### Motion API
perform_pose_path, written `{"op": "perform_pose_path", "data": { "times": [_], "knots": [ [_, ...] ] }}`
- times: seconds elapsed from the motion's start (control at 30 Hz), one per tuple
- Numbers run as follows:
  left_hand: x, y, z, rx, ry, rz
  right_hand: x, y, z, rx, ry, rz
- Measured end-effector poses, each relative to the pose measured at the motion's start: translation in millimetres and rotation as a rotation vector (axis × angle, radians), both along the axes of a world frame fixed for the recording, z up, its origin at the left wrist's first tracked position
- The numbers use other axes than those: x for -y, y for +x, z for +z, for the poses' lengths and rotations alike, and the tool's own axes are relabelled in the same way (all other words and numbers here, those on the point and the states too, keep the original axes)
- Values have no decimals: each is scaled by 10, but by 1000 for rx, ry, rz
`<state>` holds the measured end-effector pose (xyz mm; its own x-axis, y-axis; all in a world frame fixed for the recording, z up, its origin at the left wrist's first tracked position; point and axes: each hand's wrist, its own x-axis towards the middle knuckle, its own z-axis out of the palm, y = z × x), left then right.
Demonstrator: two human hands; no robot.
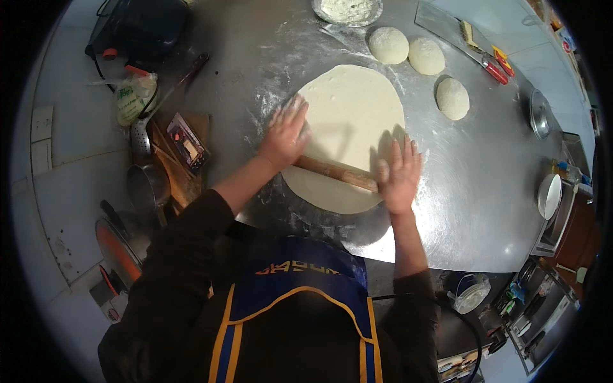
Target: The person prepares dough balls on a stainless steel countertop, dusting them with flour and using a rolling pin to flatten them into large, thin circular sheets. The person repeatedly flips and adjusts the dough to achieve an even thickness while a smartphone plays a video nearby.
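A wooden rolling pin (337,174) lies slantwise across a large flat sheet of dough (354,110). My left hand (287,131) bears on the pin's left end, its fingers stretched forward along the dough's left edge. At the other end, the palm of my right hand (401,174) covers the pin, fingers pointing away from me. Both pin ends are hidden under my hands. Beyond the sheet sit three round dough balls: one ball (388,45), a second ball (426,56) close beside it, and a third ball (452,99) nearer on the right.
Flour dusts the steel table (479,191). At the back stand a bowl of flour (347,10) and a broad-bladed knife (450,33). A metal lid (539,114) and white bowl (549,197) line the right. Left are a phone (187,144), skimmer (141,136) and ladle (148,186).
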<state>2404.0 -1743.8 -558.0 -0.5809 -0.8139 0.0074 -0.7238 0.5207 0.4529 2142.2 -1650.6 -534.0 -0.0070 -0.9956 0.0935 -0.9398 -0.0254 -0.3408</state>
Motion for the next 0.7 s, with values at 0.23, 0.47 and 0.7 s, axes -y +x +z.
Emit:
{"op": "perform_pose_path", "data": {
  "times": [0.23,0.47,0.7],
  "knots": [
    [-1284,567,18,177,116,-95,-1295,418,-1,100,187,166],
    [-1259,629,1,-135,15,255,-1604,425,-17,443,308,131],
    [-284,163,-335,-530,504,905,-1228,871,-374,1229,404,-308]
  ]
}}
